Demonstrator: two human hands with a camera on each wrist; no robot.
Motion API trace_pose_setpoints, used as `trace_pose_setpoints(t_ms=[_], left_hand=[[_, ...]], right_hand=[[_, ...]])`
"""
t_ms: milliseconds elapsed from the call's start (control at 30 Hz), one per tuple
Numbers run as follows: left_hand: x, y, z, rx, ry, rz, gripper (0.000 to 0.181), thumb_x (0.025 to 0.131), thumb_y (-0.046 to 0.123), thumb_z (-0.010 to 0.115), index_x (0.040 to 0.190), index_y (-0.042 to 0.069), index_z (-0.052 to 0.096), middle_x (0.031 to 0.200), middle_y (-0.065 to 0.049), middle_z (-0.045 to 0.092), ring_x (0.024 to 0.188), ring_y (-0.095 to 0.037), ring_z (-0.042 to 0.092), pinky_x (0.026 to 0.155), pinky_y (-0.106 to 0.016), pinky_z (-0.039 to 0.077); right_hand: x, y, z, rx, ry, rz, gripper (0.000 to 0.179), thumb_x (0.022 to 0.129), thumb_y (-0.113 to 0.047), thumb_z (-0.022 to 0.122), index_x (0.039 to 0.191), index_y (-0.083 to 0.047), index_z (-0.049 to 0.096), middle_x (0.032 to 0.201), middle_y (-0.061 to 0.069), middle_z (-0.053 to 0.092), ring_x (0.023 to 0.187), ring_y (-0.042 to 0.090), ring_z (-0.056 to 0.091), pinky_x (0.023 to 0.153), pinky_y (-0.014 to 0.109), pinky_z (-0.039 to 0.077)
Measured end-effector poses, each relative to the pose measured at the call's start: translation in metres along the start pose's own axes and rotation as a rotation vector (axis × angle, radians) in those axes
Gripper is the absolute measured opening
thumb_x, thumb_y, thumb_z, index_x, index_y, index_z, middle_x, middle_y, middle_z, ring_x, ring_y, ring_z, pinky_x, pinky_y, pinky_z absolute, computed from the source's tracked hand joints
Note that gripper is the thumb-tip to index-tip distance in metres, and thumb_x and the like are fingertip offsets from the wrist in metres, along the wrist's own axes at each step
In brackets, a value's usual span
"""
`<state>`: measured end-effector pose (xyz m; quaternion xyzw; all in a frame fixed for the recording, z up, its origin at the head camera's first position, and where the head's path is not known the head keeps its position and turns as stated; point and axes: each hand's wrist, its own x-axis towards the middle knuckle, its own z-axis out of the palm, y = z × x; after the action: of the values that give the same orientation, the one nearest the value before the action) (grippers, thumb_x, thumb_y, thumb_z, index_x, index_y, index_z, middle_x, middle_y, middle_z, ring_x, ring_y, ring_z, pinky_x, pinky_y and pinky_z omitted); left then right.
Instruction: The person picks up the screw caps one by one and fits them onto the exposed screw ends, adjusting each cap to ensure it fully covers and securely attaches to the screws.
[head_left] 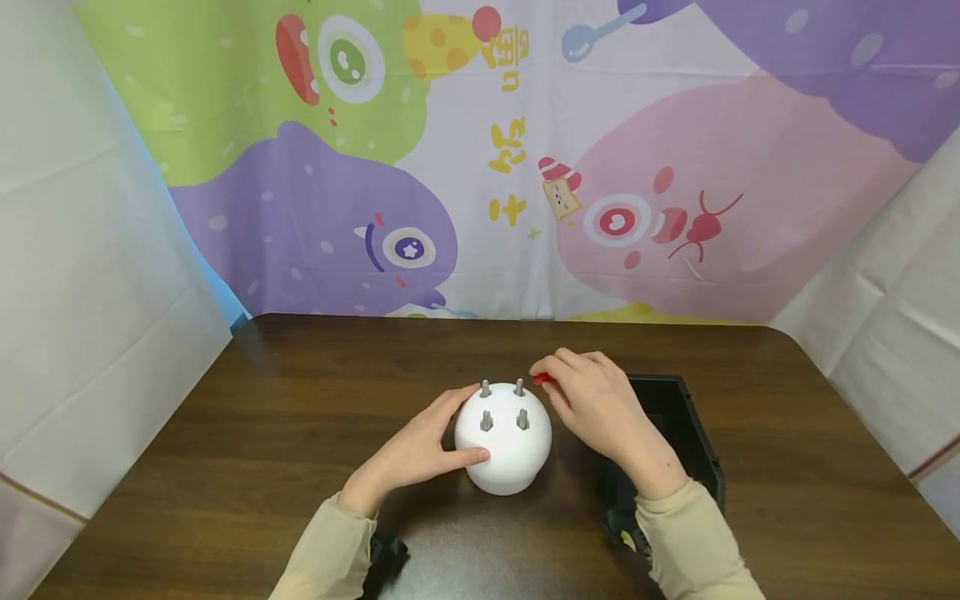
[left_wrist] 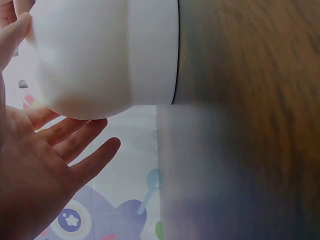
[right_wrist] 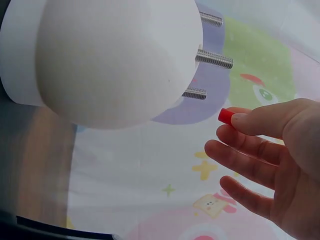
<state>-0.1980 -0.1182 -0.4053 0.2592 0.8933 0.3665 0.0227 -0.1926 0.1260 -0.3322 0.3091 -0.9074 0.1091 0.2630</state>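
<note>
A white ball-shaped body (head_left: 502,471) with a flat-edged base (left_wrist: 152,55) stands on the table. Several threaded metal studs (head_left: 522,419) stick up from its rounded top and appear bare. My left hand (head_left: 416,450) holds the body from the left, thumb across its front and fingers around the far side. To the right, my right hand (head_left: 596,404) pinches a small red cylindrical piece (right_wrist: 226,116) between thumb and index finger. That piece is apart from the studs, a little beyond the body's right edge. The other right fingers are loosely extended.
A black tray (head_left: 678,404) lies on the right, partly hidden under the right forearm. Beside the left sleeve is a small black object (head_left: 386,554), mostly covered. The brown wooden table (head_left: 300,400) meets a cartoon-printed curtain (head_left: 480,275) at its far edge.
</note>
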Motion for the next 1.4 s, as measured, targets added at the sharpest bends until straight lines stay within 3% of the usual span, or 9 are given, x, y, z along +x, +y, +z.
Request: trace_pose_setpoints(t_ms=[967,1400], left_hand=[[-0.002,0.000,-0.001,-0.024,-0.017,-0.023,0.085,0.072,0.062,0.063,0.142,0.034,0.024,0.140,0.008,0.036,0.124,-0.013,0.039,0.099,-0.042,0.036],[0.000,0.000,-0.001,-0.021,-0.022,-0.009,0.086,0.072,0.063,0.063,0.142,0.031,0.025,0.138,0.008,0.036,0.122,-0.012,0.040,0.098,-0.041,0.037]], right_hand=[[0.013,-0.012,0.005,0.073,-0.001,0.012,0.010,0.084,-0.017,0.064,0.094,-0.016,0.064,0.086,-0.004,0.062,0.080,0.011,0.058,0.084,0.035,0.045],[0.021,-0.017,0.009,0.055,0.005,0.002,0.010,0.084,-0.015,0.065,0.093,-0.016,0.065,0.088,-0.004,0.062,0.083,0.013,0.060,0.083,0.033,0.045]])
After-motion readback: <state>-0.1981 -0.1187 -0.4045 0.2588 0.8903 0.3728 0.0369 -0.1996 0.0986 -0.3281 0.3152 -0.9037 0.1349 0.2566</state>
